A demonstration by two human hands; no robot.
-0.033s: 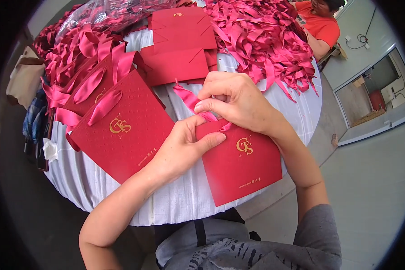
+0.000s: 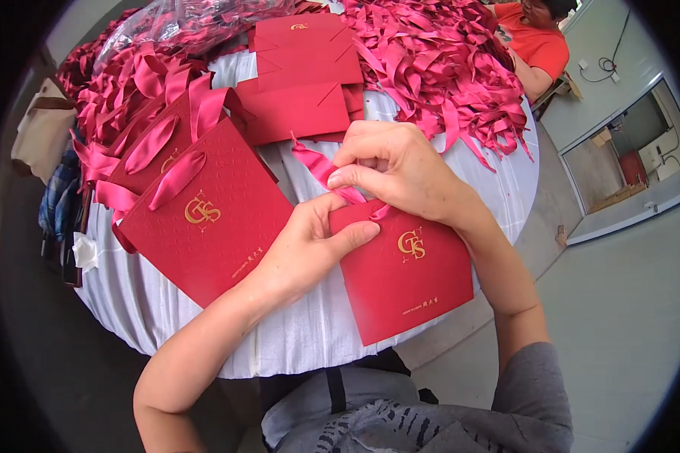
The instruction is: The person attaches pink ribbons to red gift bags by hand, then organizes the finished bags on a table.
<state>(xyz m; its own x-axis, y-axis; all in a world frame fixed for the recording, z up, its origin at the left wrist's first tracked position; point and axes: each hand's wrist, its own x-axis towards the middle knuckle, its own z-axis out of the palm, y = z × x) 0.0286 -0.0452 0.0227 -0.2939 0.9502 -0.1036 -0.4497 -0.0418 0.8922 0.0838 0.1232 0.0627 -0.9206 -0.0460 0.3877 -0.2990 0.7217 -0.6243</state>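
A small red paper gift bag [image 2: 412,283] with gold print lies flat at the table's near edge. My left hand [image 2: 313,241] is closed on its upper left corner, thumb over the front. At the bag's top edge, my right hand [image 2: 397,170] pinches a pink satin ribbon [image 2: 310,160] between thumb and bent fingers. One ribbon end sticks out past the fingertips; a short piece shows against the bag's front below them. My fingers hide part of the bag's top. Left of my left hand lies a larger red gift bag [image 2: 211,219] with a ribbon handle.
More ribbon-handled bags [image 2: 147,143] lie behind the larger one. Flat red bags [image 2: 302,106] are stacked at the far middle. A heap of loose ribbons [image 2: 446,68] covers the back right of the white-clothed table [image 2: 310,332]. A person in an orange shirt [image 2: 540,45] sits beyond it.
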